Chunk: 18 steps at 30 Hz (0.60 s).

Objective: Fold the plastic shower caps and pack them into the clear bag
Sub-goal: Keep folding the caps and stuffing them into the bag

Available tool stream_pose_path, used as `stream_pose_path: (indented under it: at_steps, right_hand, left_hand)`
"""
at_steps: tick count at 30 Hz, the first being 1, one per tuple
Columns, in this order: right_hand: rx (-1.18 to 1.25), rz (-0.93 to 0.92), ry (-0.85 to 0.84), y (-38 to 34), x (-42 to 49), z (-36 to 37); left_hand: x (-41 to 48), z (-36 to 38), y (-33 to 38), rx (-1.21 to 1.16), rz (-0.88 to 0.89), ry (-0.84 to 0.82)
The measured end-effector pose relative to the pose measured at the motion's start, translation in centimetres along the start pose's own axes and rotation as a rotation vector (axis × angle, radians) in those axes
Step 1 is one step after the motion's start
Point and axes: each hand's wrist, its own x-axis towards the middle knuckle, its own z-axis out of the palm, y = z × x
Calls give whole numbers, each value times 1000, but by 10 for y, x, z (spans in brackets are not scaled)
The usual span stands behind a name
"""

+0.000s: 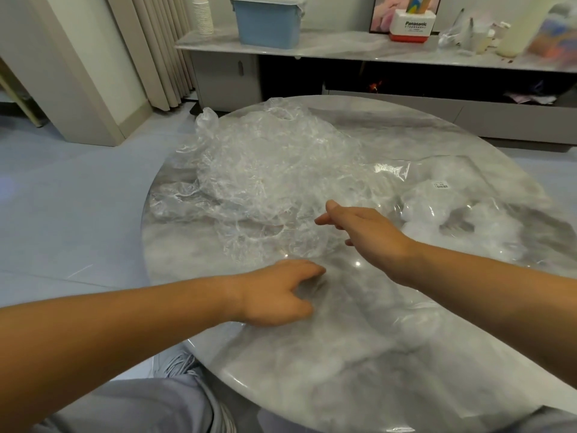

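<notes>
Several shower caps (pixel 265 170) | crumpled, translucent, heaped | on table (pixel 359 354)

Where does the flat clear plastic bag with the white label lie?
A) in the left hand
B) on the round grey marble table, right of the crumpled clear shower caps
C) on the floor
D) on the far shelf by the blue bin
B: the flat clear plastic bag rests on the round grey marble table, right of the crumpled clear shower caps.

Soft bright light, blurred wide-angle edges
</notes>
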Motion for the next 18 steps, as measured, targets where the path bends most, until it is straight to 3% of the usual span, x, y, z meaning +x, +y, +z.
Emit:
stream_pose_path:
  at_steps: [3, 5, 8, 11, 16, 18]
  right_hand:
    - [-20, -4, 42, 2, 2, -2]
    - [24, 26, 89, 1, 6, -6]
    - [63, 105, 20, -2, 9, -9]
    - [-5, 111, -75, 3, 15, -3]
    - [-101, -145, 53, 5, 4, -19]
    - [-324, -381, 47, 6, -13, -33]
  left_hand:
    - [1, 2, 7, -149, -5, -30]
    - [0, -7, 4, -160, -11, 116]
    - [0, -21, -7, -174, -86, 316]
    - [5, -20, -11, -447, -184, 253]
    - [1, -16, 11, -599, -74, 4]
    - [-8, -22, 11, -508, 24, 112]
